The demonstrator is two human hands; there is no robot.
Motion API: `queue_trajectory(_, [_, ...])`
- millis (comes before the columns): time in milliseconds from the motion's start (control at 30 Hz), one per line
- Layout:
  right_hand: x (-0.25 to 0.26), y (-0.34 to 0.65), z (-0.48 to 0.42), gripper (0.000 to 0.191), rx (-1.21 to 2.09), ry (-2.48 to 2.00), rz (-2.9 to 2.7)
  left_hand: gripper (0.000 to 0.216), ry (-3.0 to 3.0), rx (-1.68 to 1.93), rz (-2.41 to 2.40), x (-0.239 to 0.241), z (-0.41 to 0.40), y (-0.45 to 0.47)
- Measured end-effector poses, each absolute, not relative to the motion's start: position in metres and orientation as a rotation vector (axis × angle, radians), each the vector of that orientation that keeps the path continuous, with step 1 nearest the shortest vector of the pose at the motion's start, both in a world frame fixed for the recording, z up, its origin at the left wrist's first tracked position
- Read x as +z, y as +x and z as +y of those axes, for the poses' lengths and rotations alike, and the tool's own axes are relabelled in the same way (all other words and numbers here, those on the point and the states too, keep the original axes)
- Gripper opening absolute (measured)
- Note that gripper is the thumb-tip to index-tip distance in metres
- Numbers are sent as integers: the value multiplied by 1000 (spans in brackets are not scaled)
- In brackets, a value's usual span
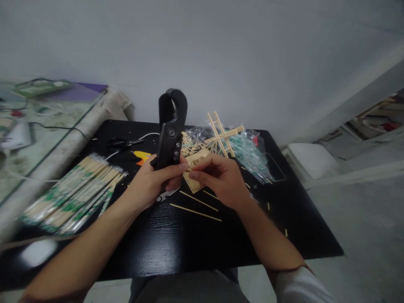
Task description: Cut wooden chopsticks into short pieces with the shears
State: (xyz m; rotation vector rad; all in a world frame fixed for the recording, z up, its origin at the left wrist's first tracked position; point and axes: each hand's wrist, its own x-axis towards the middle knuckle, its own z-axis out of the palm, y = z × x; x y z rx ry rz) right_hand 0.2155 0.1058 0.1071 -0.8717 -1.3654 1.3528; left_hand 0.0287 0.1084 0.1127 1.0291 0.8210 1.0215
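Note:
My left hand [151, 181] is wrapped round the handles of a black pipe cutter [171, 134], which stands upright with its curved jaw at the top. The left thumb reaches toward my right hand [224, 179], whose thumb and fingers are pinched together. A tiny pale bit seems to sit between the fingertips, too small to name. Beneath the hands lies a light wooden piece [195, 186], partly hidden by my right hand. Thin wooden sticks [196, 212] rest on the black table [158, 248] just in front of it.
Behind the hands are a lattice of joined sticks [222, 136], a pile of short cut sticks [189, 147] and clear-and-green plastic wrappers [252, 158]. To the left lie packs of wrapped chopsticks [74, 193], black scissors [124, 144] and a yellow glue gun [142, 155]. A wall rises behind the table.

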Motion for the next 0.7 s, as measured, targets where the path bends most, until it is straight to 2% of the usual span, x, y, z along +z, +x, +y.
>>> queue_trajectory(467, [102, 213, 103, 27, 1103, -877, -1418, 23, 1178, 1050, 952, 108, 107, 31])
queue_trajectory(700, [107, 214, 104, 28, 1192, -850, -1412, 30, 1234, 1051, 981, 110, 107, 32])
